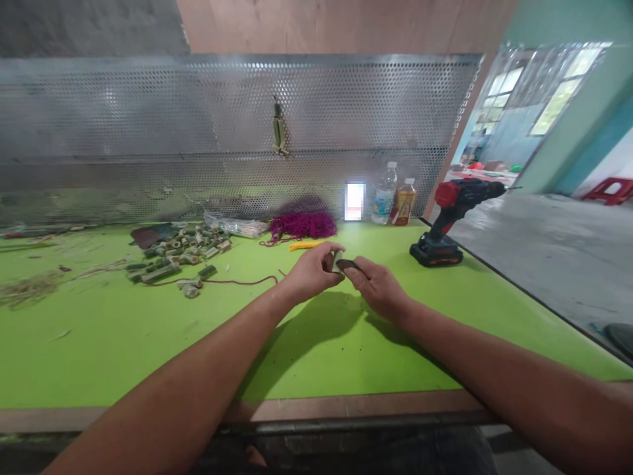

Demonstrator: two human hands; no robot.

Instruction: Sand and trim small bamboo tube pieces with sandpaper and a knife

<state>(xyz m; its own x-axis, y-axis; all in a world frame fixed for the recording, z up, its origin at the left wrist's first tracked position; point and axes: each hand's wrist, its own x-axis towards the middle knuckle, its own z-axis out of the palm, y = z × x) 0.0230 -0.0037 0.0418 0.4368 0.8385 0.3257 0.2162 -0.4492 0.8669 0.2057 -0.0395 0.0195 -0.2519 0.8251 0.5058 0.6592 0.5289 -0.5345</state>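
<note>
My left hand (310,272) and my right hand (376,286) meet above the green tabletop (306,349). Between the fingers of my left hand is a short pale bamboo piece (337,261). My right hand pinches a dark flat object (349,264) against it; its exact kind is hidden by my fingers. A yellow-handled tool (305,245) lies just beyond my hands. A heap of cut bamboo segments (178,254) lies to the left, with a thin red cord (236,282) running from it towards my left hand.
Magenta yarn (302,225), a glowing phone (355,201) and several bottles stand along a perforated metal panel (237,119). A cordless drill (440,221) stands at the right. Beyond the table's right edge lies a concrete floor (539,257).
</note>
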